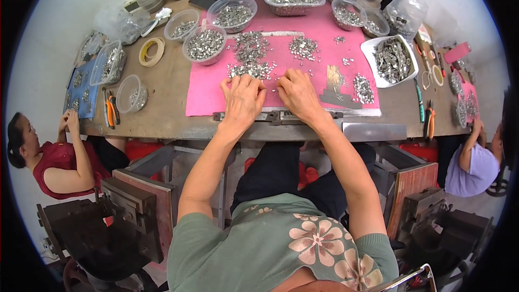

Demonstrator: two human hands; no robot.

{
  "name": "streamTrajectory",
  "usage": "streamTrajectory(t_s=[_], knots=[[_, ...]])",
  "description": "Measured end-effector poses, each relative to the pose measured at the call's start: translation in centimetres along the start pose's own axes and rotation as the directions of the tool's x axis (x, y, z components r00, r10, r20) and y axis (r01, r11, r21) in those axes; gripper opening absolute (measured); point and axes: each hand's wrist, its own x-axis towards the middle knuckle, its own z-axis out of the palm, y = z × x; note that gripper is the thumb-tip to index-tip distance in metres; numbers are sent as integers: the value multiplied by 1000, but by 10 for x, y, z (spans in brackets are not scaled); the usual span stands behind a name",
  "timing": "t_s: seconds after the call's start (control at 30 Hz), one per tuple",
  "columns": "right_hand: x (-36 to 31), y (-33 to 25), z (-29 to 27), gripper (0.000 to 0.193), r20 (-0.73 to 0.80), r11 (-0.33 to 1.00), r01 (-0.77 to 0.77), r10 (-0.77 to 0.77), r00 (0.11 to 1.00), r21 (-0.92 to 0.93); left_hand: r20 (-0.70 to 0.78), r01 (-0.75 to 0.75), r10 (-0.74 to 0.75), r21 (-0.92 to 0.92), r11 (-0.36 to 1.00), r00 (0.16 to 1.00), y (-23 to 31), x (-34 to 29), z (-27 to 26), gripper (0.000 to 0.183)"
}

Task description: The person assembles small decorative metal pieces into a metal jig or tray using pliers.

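Note:
On a pink mat [216,94], my left hand [243,96] is closed, its fingers curled down at the near edge of a spread pile of small silver metal pieces [251,48]. To its right, a short gap away, my right hand [300,94] is also closed, thumb and fingers drawn together at the mat. What either set of fingertips holds is hidden. A few loose pieces lie between and around the hands. Just beyond the right hand is a smaller heap of pieces [304,48]. A dark metal bar fixture [278,117] lies along the table edge below my wrists.
Clear tubs of metal pieces [205,45] line the mat's far side. At right stand a white tray [373,57] and orange-handled pliers [428,121]; at left, a tape roll [151,52] and more pliers [112,109]. People sit working at both sides, beside dark machines [130,219].

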Motion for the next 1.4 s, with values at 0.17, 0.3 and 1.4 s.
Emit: streamTrajectory(t_s=[0.17, 0.3, 1.4], knots=[[-3, 8, 0, 7, -18, 999, -4, 5, 1000, 52, -27, -47, 44, -86, 995, 999, 17, -1, 1, 10], [-25, 12, -29, 8, 0, 962, -129, 133, 991, 239, 4, -117, 123, -285, 951, 992, 44, -9, 8, 12], [-17, 21, -37, 8, -66, 983, -56, 68, 996, 174, 7, -89, 94, -256, 962, 996, 80, -23, 27, 15]])
